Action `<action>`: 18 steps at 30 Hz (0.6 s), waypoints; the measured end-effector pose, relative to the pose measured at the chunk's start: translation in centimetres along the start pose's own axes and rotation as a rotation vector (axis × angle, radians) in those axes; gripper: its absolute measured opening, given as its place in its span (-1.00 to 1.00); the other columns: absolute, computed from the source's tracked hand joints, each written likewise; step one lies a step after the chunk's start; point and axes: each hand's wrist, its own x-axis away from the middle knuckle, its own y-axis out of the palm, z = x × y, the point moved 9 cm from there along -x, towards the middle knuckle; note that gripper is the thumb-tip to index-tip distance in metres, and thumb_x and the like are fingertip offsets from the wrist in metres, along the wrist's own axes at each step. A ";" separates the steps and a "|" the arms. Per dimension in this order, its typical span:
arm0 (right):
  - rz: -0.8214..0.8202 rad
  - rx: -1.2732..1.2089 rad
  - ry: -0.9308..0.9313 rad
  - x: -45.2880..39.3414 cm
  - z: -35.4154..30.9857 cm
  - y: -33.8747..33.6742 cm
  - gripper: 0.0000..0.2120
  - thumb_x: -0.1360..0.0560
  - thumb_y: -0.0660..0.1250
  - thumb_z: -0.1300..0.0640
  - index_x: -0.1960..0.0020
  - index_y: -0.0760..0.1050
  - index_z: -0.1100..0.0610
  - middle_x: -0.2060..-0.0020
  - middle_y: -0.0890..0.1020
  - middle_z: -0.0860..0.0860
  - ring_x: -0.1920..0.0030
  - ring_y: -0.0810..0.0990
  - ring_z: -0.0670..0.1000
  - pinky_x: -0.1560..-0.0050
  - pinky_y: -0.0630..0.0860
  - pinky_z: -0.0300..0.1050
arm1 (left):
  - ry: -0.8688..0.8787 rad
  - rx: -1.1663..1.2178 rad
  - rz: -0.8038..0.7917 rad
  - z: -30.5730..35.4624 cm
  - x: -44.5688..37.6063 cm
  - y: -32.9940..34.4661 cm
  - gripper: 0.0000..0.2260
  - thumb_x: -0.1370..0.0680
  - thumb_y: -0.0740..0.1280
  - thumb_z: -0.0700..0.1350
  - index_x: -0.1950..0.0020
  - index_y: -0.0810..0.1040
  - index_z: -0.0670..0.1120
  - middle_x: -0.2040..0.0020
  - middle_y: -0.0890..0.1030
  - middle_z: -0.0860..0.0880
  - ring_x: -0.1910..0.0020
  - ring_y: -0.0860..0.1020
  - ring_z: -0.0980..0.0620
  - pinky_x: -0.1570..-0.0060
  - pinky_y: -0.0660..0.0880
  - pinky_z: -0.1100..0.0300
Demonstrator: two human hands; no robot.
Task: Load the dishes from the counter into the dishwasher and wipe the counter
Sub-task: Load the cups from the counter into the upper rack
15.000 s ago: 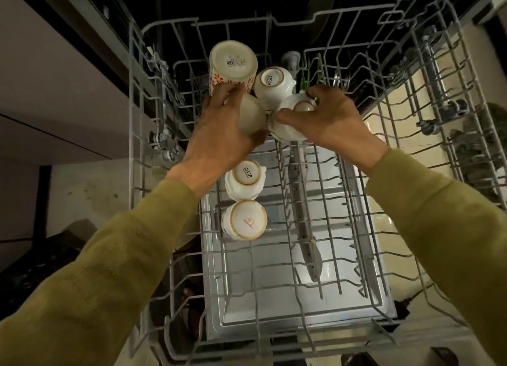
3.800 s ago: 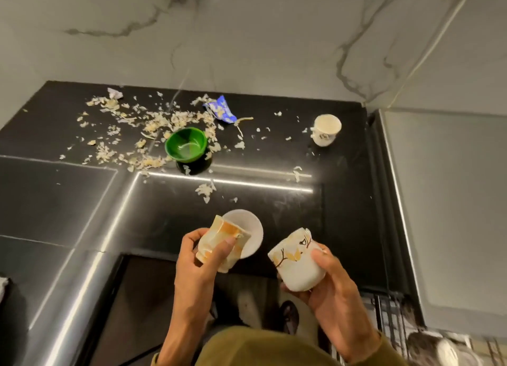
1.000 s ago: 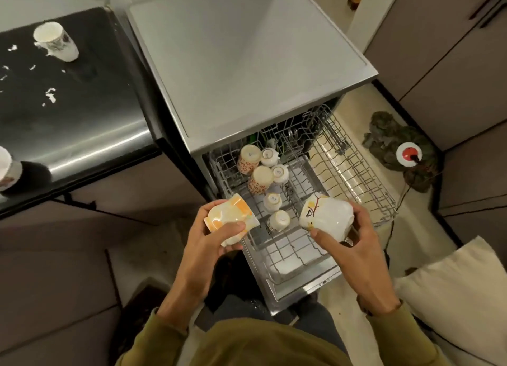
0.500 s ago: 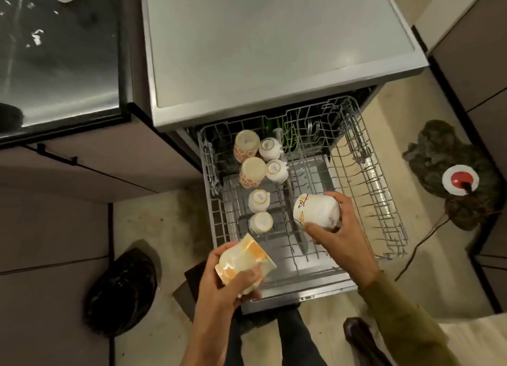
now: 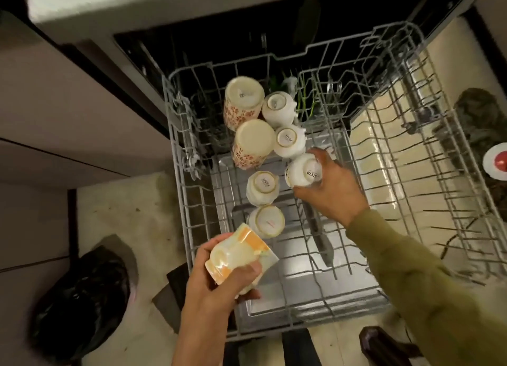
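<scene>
The dishwasher's upper wire rack [image 5: 389, 135] is pulled out below me. Several cups stand upside down in its left part, among them two tall flowered mugs [image 5: 251, 143] and small white cups [image 5: 263, 191]. My right hand [image 5: 329, 190] grips a white cup [image 5: 301, 172], bottom up, low in the rack beside those cups. My left hand [image 5: 219, 280] holds an orange-and-white cup [image 5: 238, 253] above the rack's front left corner, tipped on its side.
The open dishwasher door [image 5: 310, 291] lies under the rack. A black bag [image 5: 82, 291] sits on the floor at the left. Cabinet fronts [image 5: 55, 105] rise at the left. The rack's right half holds only bare tines. A dark shoe [image 5: 384, 346] shows at the bottom right.
I have leaned closer over the rack. My right hand has turned its white cup bottom up and lowered it among the cups. My left hand still holds the orange cup near the front.
</scene>
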 end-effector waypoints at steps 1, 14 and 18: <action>0.001 0.018 0.000 -0.3 0.2 0.4 -0.26 -0.32 0.50 -0.03 -0.42 0.27 -0.01 -0.04 0.54 0.15 -0.04 0.50 0.18 0.03 0.40 -0.14 | -0.002 0.008 0.000 -0.6 -0.5 -0.2 -0.42 0.04 0.57 -0.08 0.02 0.66 0.06 0.05 0.69 -0.12 0.09 0.62 -0.18 0.38 0.58 0.13; -0.058 0.059 0.074 -1.6 0.2 2.0 -0.27 -0.35 0.51 -0.03 -0.42 0.26 0.05 -0.08 0.56 0.11 -0.08 0.54 0.12 -0.09 0.53 -0.07 | -0.032 -0.016 -0.013 -3.5 -1.0 0.1 -0.46 0.01 0.58 -0.05 0.04 0.67 0.13 0.00 0.68 -0.12 -0.04 0.63 -0.29 0.33 0.59 0.15; -0.083 0.047 0.100 -1.7 1.1 2.7 -0.26 -0.34 0.52 0.03 -0.41 0.24 0.02 -0.11 0.52 0.15 -0.09 0.54 0.17 -0.07 0.54 -0.04 | -0.038 -0.017 -0.020 -3.9 -1.0 0.2 -0.47 0.01 0.58 -0.05 0.06 0.67 0.14 0.02 0.68 -0.10 -0.04 0.64 -0.28 0.32 0.59 0.16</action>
